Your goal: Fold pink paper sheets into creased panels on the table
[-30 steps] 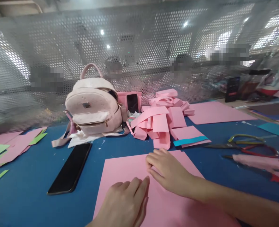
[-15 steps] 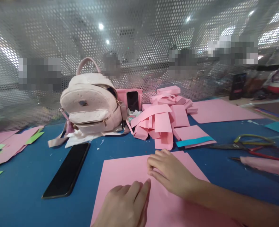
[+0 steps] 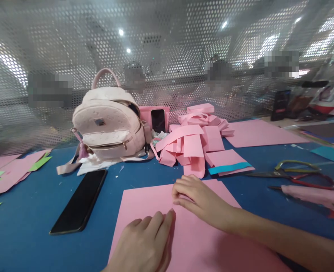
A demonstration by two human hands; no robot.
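Observation:
A large pink paper sheet [image 3: 144, 200] lies on the blue table in front of me. My left hand [image 3: 144, 243] rests flat on its near part, fingers together and stretched out. My right hand [image 3: 199, 200] sits on the sheet's far edge with its fingers curled in, pinching the paper there. Just beyond that hand lies a pile of folded pink paper pieces [image 3: 195, 141], one with a teal strip [image 3: 229, 167].
A black phone [image 3: 79, 202] lies left of the sheet. A pale pink backpack [image 3: 109, 126] stands behind it against a perforated metal screen. Scissors [image 3: 294, 173] and a rolled pink paper [image 3: 314, 194] lie at right. Pink and green scraps [image 3: 11, 173] sit far left.
My right hand has curled its fingers more tightly at the sheet's far edge. The left hand stays pressed on the paper. The view shifted slightly.

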